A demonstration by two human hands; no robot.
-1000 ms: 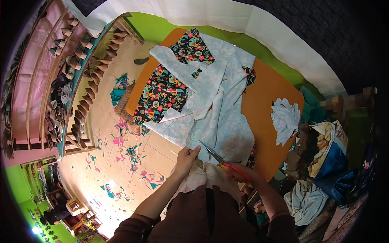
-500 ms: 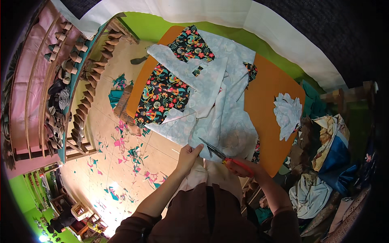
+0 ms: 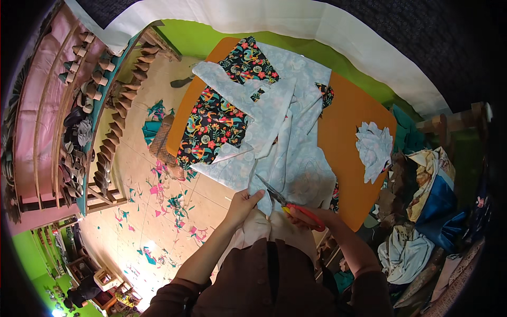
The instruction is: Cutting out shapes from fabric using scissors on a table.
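Observation:
A large sheet of fabric (image 3: 303, 124) lies spread and folded over an orange table (image 3: 346, 113). Its pale bluish back faces up in most places, while the black side with a bright floral print (image 3: 214, 124) shows at the left. My left hand (image 3: 244, 205) pinches the near edge of the fabric between thumb and fingers. In my right hand (image 3: 317, 218) are scissors (image 3: 276, 196) with red and yellow handles. Their blades are parted and point up and left, over the fabric beside my left thumb. Whether the lower blade lies under the cloth, I cannot tell.
A stack of cut pale pieces (image 3: 374, 150) lies on the table's right side. Heaped cloth (image 3: 404, 253) fills the right. Coloured scraps (image 3: 177, 203) litter the tiled floor at left, near racks of shoe lasts (image 3: 113, 129).
The scissors and my right hand have shifted slightly left, closer to my left hand, and the blades slant more steeply. My left hand keeps its pinch on the fabric edge.

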